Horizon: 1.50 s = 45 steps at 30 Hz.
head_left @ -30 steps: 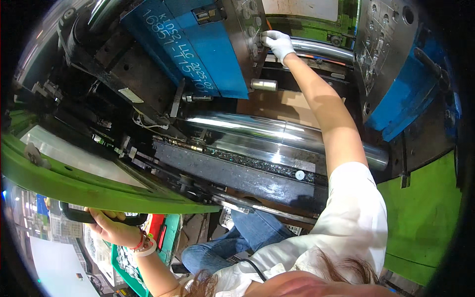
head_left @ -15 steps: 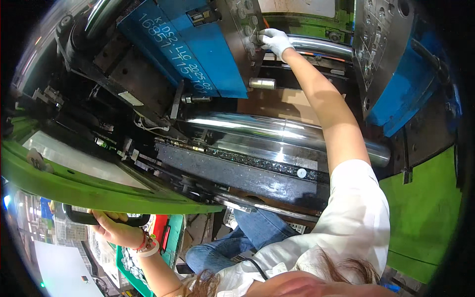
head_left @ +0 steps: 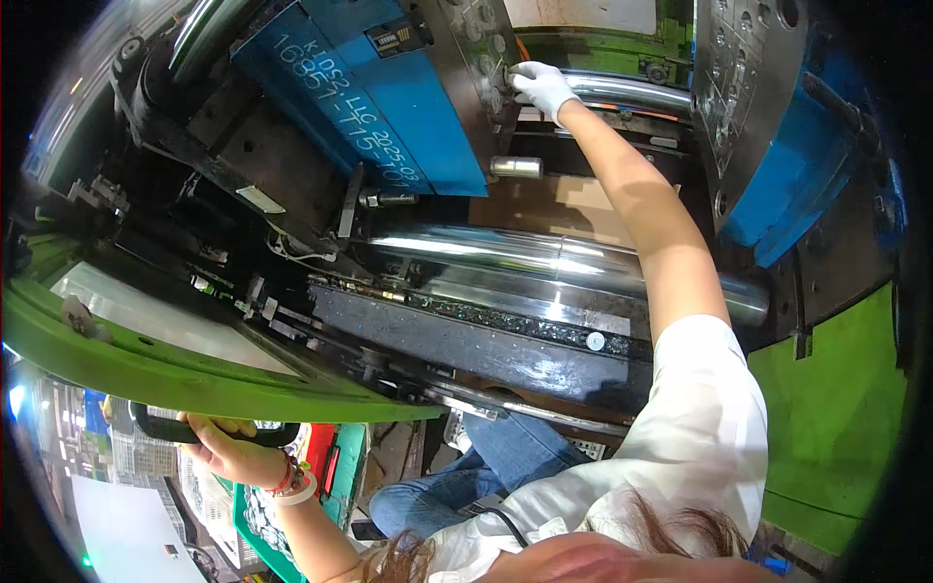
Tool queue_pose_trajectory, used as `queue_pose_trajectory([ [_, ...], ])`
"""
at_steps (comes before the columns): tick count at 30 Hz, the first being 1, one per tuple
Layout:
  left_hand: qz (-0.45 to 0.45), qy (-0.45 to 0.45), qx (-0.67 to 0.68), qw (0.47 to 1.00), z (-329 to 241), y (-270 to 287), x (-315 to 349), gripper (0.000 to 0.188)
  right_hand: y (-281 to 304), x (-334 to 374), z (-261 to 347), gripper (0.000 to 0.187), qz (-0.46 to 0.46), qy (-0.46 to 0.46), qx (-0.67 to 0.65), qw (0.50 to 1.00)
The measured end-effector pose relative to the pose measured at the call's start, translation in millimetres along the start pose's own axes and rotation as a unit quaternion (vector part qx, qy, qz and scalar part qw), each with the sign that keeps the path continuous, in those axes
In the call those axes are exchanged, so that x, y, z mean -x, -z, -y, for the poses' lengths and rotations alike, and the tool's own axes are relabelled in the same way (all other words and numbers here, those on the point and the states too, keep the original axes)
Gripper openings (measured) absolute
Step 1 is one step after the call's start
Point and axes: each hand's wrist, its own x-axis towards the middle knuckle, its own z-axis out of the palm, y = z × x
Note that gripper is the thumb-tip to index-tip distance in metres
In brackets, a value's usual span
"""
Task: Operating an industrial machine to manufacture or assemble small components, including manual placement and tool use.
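My right hand [head_left: 542, 87], in a white glove, reaches far into the machine with the arm stretched out. Its bent fingertips touch the metal face of the blue mold half [head_left: 418, 146] on the left, at one of several round cavities; whatever they pinch is hidden. At the lower left, my bare left hand [head_left: 231, 452] is wrapped around the black handle [head_left: 167, 426] of the green machine door [head_left: 243, 384]. Opposite the gloved hand stands the second blue mold half [head_left: 792, 146], apart from the first.
Thick polished tie bars [head_left: 496, 248] cross the machine below my right arm. A metal guide pin [head_left: 516, 167] juts from the left mold half. One small white round piece [head_left: 595, 341] lies on the dark ledge [head_left: 457, 335]. A green tray [head_left: 255, 520] with small pieces stands beside my left forearm.
Very little differs: the picture has shifted slightly. My right hand stays at the mold face, and my left hand keeps its hold on the door handle.
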Motion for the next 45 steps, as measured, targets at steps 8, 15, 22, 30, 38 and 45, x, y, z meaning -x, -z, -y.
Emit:
queue_pose_trajectory([
  [8, 0.008, 0.002, 0.008, 1.0, -5.0, -5.5, 1.5, 0.011, 6.4, -7.7, 13.3, 0.03, 0.007, 0.018, 0.072, 0.997],
  [15, -0.026, 0.017, 0.011, 0.999, -5.9, -7.0, 2.2, 0.009, 3.9, -5.3, 8.4, 0.032, 0.01, -0.032, -0.07, 0.997],
  [22, 0.001, 0.01, 0.021, 1.0, -2.3, -1.9, 0.8, 0.01, 2.0, -5.6, -0.8, 0.035, -0.016, 0.073, 0.087, 0.993],
  [30, -0.004, 0.007, 0.007, 1.0, -3.9, -5.0, 2.4, 0.012, 0.8, -7.5, -10.2, 0.036, -0.005, 0.061, 0.005, 0.998],
  [38, -0.022, 0.021, -0.002, 1.0, -4.4, -4.2, 2.6, 0.013, 0.2, -1.0, 2.0, 0.034, -0.006, 0.036, -0.048, 0.998],
  [45, -0.013, 0.008, -0.006, 1.0, -1.8, -2.0, 2.6, 0.013, 6.8, -1.2, 4.4, 0.031, 0.033, -0.034, -0.147, 0.988],
])
